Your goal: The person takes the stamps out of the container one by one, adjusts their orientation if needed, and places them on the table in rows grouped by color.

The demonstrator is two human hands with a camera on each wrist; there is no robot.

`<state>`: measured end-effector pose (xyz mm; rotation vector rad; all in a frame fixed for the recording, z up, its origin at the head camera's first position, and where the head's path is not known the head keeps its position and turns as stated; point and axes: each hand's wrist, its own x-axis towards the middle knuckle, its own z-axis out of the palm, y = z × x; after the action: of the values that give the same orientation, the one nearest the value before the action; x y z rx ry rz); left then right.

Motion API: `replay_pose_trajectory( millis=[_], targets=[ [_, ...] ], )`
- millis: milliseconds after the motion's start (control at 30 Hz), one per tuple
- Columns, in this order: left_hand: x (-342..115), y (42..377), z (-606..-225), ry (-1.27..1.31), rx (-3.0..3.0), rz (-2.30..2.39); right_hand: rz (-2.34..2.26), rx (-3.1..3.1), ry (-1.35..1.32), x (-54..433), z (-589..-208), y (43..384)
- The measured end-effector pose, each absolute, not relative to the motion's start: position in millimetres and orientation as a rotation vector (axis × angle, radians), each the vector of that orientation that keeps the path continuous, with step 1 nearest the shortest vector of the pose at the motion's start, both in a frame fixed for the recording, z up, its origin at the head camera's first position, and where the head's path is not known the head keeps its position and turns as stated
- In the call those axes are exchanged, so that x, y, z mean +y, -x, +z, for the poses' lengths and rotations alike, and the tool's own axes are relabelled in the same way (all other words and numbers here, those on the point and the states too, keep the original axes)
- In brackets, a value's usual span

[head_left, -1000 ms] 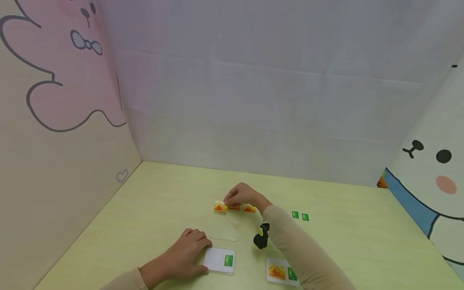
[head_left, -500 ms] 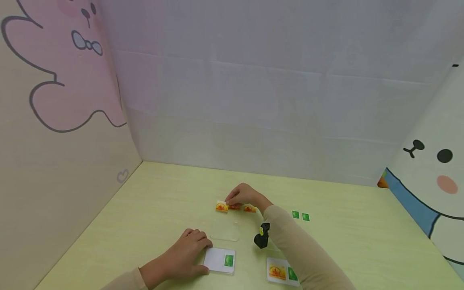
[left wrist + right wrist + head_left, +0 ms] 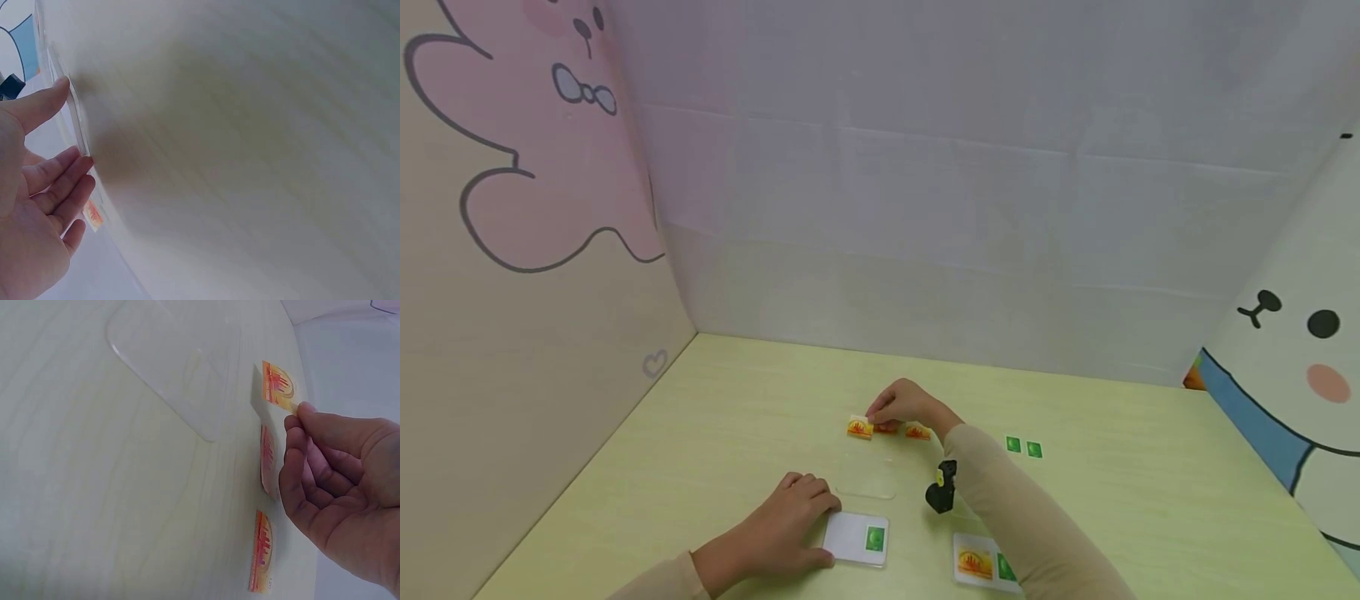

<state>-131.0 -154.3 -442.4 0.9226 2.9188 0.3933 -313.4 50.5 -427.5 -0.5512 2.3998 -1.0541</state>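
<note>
My right hand (image 3: 906,402) pinches one corner of a small orange-and-yellow sticker (image 3: 860,429) between thumb and fingertips. In the right wrist view the held sticker (image 3: 279,384) is tilted above the table, and two similar stickers lie below it, a middle sticker (image 3: 269,459) and a lower sticker (image 3: 261,553). Near the front, my left hand (image 3: 786,527) holds a flat white case (image 3: 847,535) by its left side, thumb and fingers at two corners. On that case's right part is a green sticker (image 3: 875,539). The left wrist view shows only the case's thin edge (image 3: 76,119).
A clear plastic lid (image 3: 867,479) lies between the white case and the orange stickers. Front right, another case (image 3: 975,562) bears an orange and a green sticker, partly behind my right sleeve. Two green stickers (image 3: 1034,450) lie farther right. A black wrist device (image 3: 942,487) sits on my right arm.
The orange sticker and my right hand have shifted very slightly right, as has the whole view. My left hand keeps its hold on the white case.
</note>
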Motion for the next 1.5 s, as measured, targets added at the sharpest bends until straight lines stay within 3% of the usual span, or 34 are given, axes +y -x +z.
replay_pose_trajectory(
  millis=[1500],
  targets=[
    [-145.8, 130.2, -440.7, -0.892, 2.893, 0.390, -0.881, 2.618, 0.590, 41.0, -429.5, 315.3]
  ],
)
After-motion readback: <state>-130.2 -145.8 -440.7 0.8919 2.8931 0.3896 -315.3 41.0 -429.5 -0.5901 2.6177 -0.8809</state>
